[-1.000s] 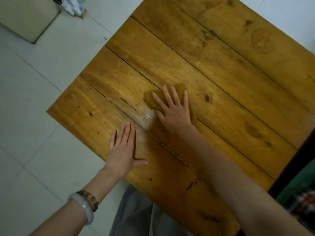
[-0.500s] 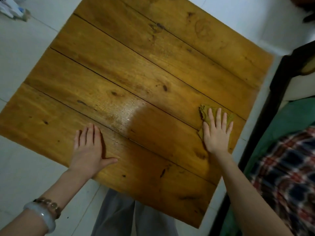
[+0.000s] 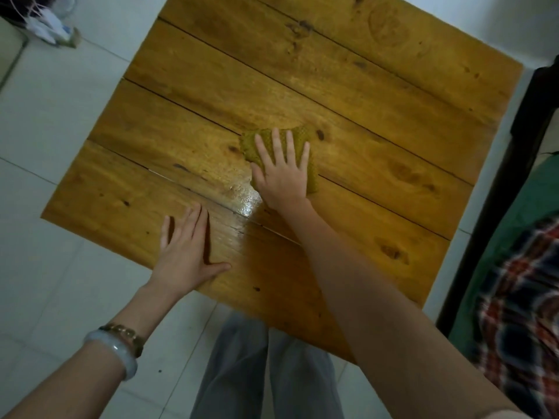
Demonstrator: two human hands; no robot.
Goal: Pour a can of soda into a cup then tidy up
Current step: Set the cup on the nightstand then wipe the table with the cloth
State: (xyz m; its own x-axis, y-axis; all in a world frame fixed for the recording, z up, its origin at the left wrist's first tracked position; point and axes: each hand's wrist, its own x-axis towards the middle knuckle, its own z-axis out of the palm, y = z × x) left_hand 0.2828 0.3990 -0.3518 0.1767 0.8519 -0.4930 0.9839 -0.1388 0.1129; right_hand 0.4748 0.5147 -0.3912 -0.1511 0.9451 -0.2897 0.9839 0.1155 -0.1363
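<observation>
Pressing right hand (image 3: 282,176) flat, palm down, on yellow-green cloth (image 3: 302,140) near middle of wooden table (image 3: 393,95). Fingers (image 3: 290,146) spreading wide over cloth, not pinching it, fingertips reaching almost to cloth's far edge; cloth sticking out past fingertips and beside little finger. Right forearm stretching straight in from lower right, wrist just off cloth's near edge. Wet shiny patch (image 3: 246,204) lying just beside right thumb, toward the wrist. Resting left hand (image 3: 187,252) flat on table's near plank, palm down, four fingers held close together pointing away, thumb sticking out sideways toward right arm. Left hand touching nothing but wood, well apart from cloth. Wearing pale bangle (image 3: 118,355) and beaded bracelet (image 3: 127,334) on left wrist. Standing at table's near edge, grey trousers (image 3: 242,373) showing below. Can and cup not showing anywhere.
</observation>
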